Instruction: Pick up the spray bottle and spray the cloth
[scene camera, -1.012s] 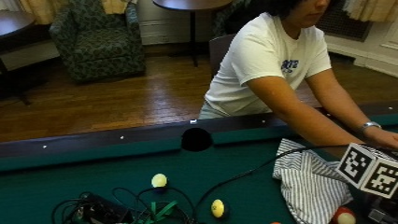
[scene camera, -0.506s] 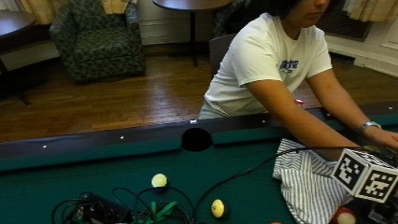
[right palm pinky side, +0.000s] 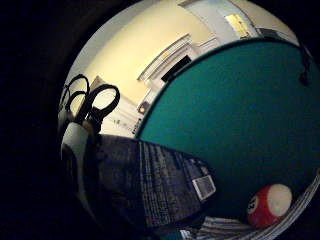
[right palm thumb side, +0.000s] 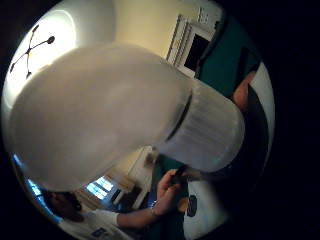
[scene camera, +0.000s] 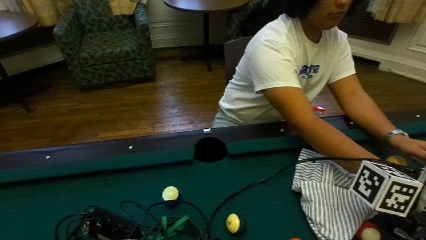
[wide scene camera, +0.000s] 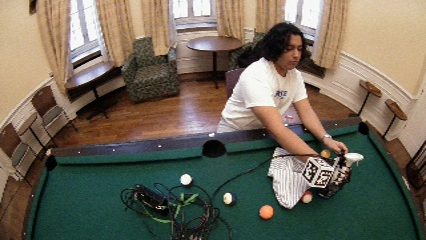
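**Bottle in my gloved hand, beside the cloth**

I am leaning over the pool table, and my right hand is down at the far side of the striped cloth from the side pocket. From the outside view most of that hand is hidden, so I tell the grip from the palm views. There the spray bottle lies right against my palm: its white spray head and ribbed collar fill the thumb-side view, and its dark printed label runs along the little-finger side. My fingers appear wrapped round the bottle, though the fingers themselves barely show. In the wide view the white head stands up above my hand, so the bottle is upright or nearly so.

The cloth lies rumpled on the green felt just beside the bottle, reaching from near the rail toward the middle of the table. A red-and-white ball sits at the cloth's edge close to my hand. My bare left hand rests near the rail, beyond the cloth.

On the pocket side of the cloth lie a yellow-striped ball, a pale ball and an orange ball, with a tangle of cables farther off.
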